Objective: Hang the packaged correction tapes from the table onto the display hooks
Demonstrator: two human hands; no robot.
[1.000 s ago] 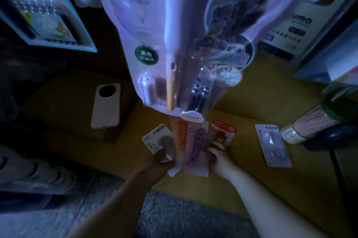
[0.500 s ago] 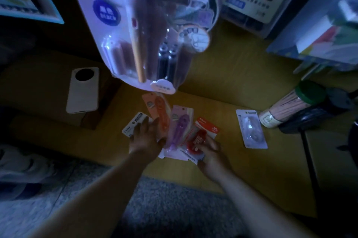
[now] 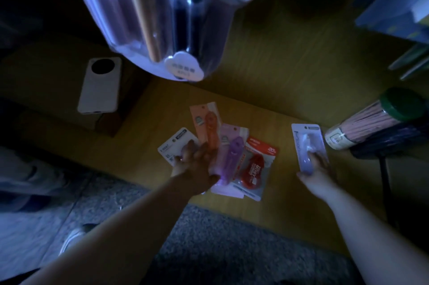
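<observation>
Several packaged correction tapes lie on the low wooden table: a white pack, an orange pack, a purple pack, a red pack, and a pale blue pack set apart on the right. My left hand rests on the fanned group, fingers spread over the white and orange packs. My right hand grips the lower end of the pale blue pack. No display hooks show in this dim view.
A large hanging blister pack of pens dangles close to the camera and blocks the upper middle. A white phone lies on a box at left. A green-capped tube lies at right, grey carpet below.
My right hand left the red pack and moved right onto the pale blue pack. My left hand stayed on the fanned packs. The view tilted further down.
</observation>
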